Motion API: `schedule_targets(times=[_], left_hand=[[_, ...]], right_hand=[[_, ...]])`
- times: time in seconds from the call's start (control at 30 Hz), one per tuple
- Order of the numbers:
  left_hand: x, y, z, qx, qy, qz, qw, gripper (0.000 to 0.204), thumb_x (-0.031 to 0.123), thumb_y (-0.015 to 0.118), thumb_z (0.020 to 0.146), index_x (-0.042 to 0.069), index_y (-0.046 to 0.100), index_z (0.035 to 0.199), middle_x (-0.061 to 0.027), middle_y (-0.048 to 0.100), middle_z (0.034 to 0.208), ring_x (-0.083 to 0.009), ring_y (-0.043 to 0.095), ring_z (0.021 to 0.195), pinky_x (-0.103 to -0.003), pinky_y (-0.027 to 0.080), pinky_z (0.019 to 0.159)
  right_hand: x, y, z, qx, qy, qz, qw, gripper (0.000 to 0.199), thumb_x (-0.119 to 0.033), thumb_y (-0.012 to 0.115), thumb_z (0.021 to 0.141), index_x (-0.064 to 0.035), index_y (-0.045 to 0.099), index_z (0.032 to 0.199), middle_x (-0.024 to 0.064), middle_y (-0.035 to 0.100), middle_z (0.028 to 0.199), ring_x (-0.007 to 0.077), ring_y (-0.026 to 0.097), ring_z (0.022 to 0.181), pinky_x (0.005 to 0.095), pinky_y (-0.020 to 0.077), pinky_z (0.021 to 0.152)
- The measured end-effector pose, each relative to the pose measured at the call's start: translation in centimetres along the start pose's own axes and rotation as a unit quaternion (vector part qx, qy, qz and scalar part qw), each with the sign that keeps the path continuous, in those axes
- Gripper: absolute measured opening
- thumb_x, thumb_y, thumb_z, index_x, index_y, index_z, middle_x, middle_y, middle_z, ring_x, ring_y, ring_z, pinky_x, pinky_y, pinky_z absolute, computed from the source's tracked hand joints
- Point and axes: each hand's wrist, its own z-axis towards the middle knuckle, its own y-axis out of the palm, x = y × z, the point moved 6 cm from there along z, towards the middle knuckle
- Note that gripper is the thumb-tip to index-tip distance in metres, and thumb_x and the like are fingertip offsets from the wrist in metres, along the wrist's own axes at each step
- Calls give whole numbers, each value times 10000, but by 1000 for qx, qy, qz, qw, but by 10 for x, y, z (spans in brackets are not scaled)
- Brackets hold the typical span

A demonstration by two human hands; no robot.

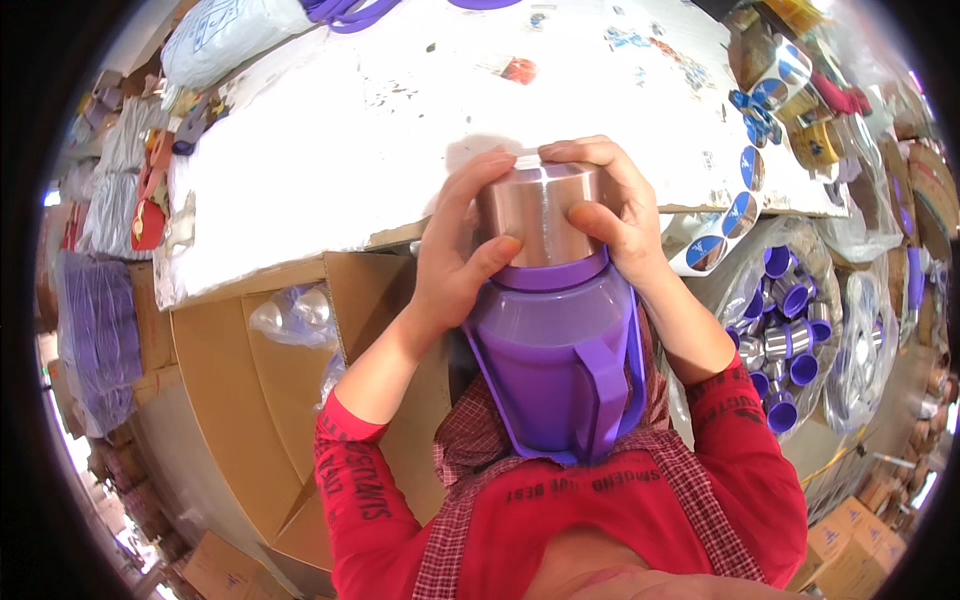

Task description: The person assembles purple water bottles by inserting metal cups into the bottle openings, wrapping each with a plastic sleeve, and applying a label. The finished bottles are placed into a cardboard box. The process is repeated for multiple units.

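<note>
A large purple vacuum jug (pixel 530 345) with a side handle (pixel 598 385) rests against my body, its top toward the table. Its mouth end carries a shiny steel cup lid (pixel 540 220), seated above a purple collar. My left hand (pixel 455 245) wraps the left side of this lid, thumb on the near face and fingers over the far edge. From the right, my right hand (pixel 618 200) grips the same lid, thumb pressed on the steel. Something pale shows between the fingertips at the lid's far edge, too small to name.
An open cardboard box (pixel 225 400) with plastic-wrapped items stands at left below the white table (pixel 330 150). At right sits a clear bag of steel cups with purple rims (pixel 790 300), beside a strip of round blue stickers (pixel 740 212). Purple wrapped pieces (pixel 98 330) lie far left.
</note>
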Motion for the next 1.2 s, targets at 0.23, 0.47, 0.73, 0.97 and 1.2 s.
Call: schedule_targets(times=[0.23, 0.47, 0.73, 0.97, 1.2], left_hand=[[-4, -33, 21, 3, -57, 20, 998, 462, 346, 594, 945, 0, 590, 1251, -125, 609, 1237, -212, 531, 1203, -345, 390, 1036], [-86, -292, 52, 393, -190, 421, 795, 207, 204, 670, 891, -1, 686, 915, -64, 696, 827, -136, 614, 755, -255, 476, 712], [-151, -356, 21, 364, -274, 351, 818, 283, 296, 661, 866, 20, 719, 875, -98, 692, 795, -203, 632, 755, -332, 485, 735], [-136, -255, 59, 309, -248, -4, 918, 294, 237, 549, 978, -27, 672, 1017, -59, 673, 849, -130, 592, 755, -268, 476, 697], [-103, -28, 29, 122, -239, -163, 950, 312, 273, 526, 999, -8, 661, 1002, -85, 674, 999, -111, 603, 774, -233, 508, 728]], right_hand=[[-11, 13, 25, -105, 67, 208, 970, 501, -188, 804, 724, -41, 586, 1150, 161, 585, 1260, 247, 527, 1208, 403, 394, 1048], [-26, 7, 27, -93, 84, -9, 992, 428, -211, 830, 699, -33, 642, 1040, 139, 626, 1174, 256, 561, 1161, 404, 412, 1028], [28, 20, 51, -244, 25, 274, 930, 515, -289, 755, 729, -40, 664, 1169, 168, 619, 1182, 321, 556, 1186, 453, 398, 1056], [-36, 20, 37, -155, -37, -239, 958, 316, -171, 705, 795, 13, 677, 1050, 112, 659, 1071, 211, 617, 993, 316, 471, 871], [95, -1, 53, -59, 172, -107, 977, 288, -226, 576, 966, 47, 659, 1003, 101, 674, 914, 189, 635, 892, 304, 513, 806]])
